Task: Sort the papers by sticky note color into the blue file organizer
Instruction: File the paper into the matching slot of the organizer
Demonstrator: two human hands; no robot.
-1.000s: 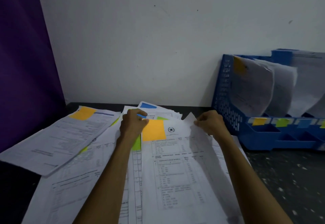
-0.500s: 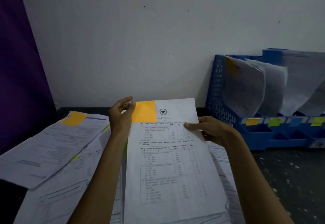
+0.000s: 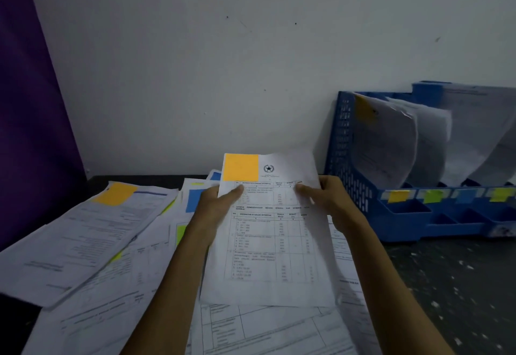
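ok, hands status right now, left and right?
Left hand: holding the left edge of the orange-noted paper, thumb on top.
Right hand: holding the same paper's right edge.

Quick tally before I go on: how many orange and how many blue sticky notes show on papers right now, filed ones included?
Orange: 3 (held paper's note, left stack's note, filed note in the organizer)
Blue: 2 (large pile note, far pile note)
Total: 5
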